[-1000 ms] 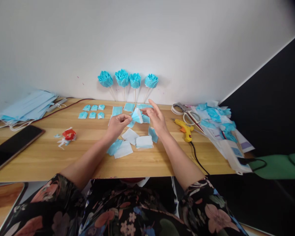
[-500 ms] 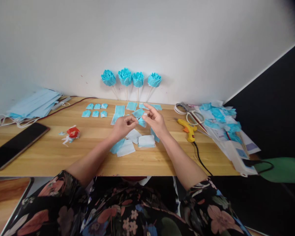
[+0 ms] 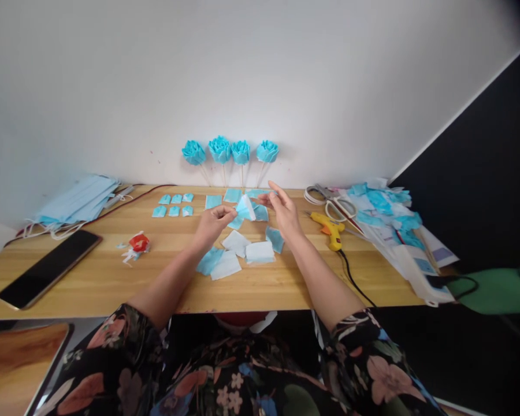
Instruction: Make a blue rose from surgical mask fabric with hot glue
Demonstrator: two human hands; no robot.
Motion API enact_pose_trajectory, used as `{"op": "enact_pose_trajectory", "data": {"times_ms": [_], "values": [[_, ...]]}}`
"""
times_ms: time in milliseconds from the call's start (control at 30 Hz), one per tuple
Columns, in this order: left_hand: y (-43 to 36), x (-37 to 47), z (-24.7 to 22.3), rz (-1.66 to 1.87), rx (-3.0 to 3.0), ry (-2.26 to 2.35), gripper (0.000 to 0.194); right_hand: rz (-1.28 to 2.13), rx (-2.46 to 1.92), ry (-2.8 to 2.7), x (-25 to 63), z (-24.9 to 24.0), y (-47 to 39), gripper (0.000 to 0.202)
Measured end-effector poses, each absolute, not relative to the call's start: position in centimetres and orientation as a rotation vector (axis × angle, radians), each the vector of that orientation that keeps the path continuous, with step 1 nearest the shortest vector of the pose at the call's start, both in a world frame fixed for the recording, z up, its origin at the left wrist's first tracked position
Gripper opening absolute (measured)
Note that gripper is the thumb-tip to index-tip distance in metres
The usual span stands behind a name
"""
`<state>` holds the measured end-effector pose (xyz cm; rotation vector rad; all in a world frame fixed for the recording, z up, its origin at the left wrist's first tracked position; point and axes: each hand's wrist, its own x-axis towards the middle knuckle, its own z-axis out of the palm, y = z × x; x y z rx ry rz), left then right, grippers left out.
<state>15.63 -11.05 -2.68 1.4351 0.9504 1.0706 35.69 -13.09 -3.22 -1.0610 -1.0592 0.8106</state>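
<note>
My left hand (image 3: 215, 223) pinches a small piece of blue and white mask fabric (image 3: 245, 208) by its lower left corner, lifted above the table. To the right of that piece, apart from it, my right hand (image 3: 284, 212) has its fingers spread and holds nothing. Below and around the hands lie loose cut fabric squares (image 3: 260, 252), some white side up, others blue. Folded blue petals (image 3: 174, 211) sit in two short rows to the left. Several blue fabric flowers (image 3: 219, 149) on thin sticks lean against the wall behind.
A yellow glue gun (image 3: 330, 230) with a black cord lies at right, near scissors (image 3: 340, 210) and a heap of fabric scraps (image 3: 382, 200). At left are a phone (image 3: 49, 270), a stack of masks (image 3: 78, 200) and a red-wrapped lollipop-like item (image 3: 138, 242).
My right hand has let go of the fabric piece and moved right. The piece stays in my left hand, now fanned open. The view has tilted slightly up.
</note>
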Motion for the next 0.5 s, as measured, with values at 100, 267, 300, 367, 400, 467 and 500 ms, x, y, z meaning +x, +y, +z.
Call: {"op": "enact_pose_trajectory", "data": {"times_ms": [100,267,300,367,400,467,500], "values": [[-10.84,15.43,-2.72,1.082,1.39,0.947,0.029,0.755,-1.062,-1.032,35.72,-3.23,-13.01,0.062],[-10.39,15.24,-3.27,1.109,1.365,0.924,0.029,0.678,-1.102,-1.028,35.51,-3.42,-12.99,0.048],[-10.32,15.21,-3.34,1.12,1.358,0.922,0.029,0.669,-1.11,-1.023,35.49,-3.47,-12.95,0.047],[-10.24,15.17,-3.39,1.136,1.345,0.921,0.03,0.662,-1.118,-1.019,35.5,-3.59,-12.87,0.045],[-10.22,15.17,-3.38,1.14,1.34,0.919,0.03,0.663,-1.117,-1.021,35.53,-3.66,-12.83,0.045],[-10.23,15.18,-3.33,1.144,1.33,0.915,0.03,0.666,-1.112,-1.036,35.62,-3.81,-12.8,0.044],[-10.25,15.2,-3.31,1.145,1.325,0.913,0.03,0.664,-1.111,-1.048,35.68,-3.9,-12.82,0.043]]}}
